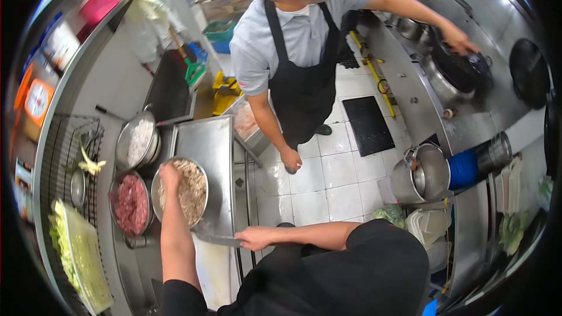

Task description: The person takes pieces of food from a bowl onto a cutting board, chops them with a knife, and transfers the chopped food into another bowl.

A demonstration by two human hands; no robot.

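My left hand reaches into the left side of a metal bowl filled with chopped pale-brown food. Its fingers are partly hidden, so their grip is unclear. Below the bowl's right side, my right hand is closed on the handle of a wide-bladed knife. The blade points left, just above a white cutting board. Left of the bowl is another bowl with raw pink meat. Behind that, a metal pan holds white pieces.
A co-worker in a black apron stands across the metal counter, one hand at a black lid over a pot. A wire rack and a leafy vegetable tray line the left. A large pot stands right.
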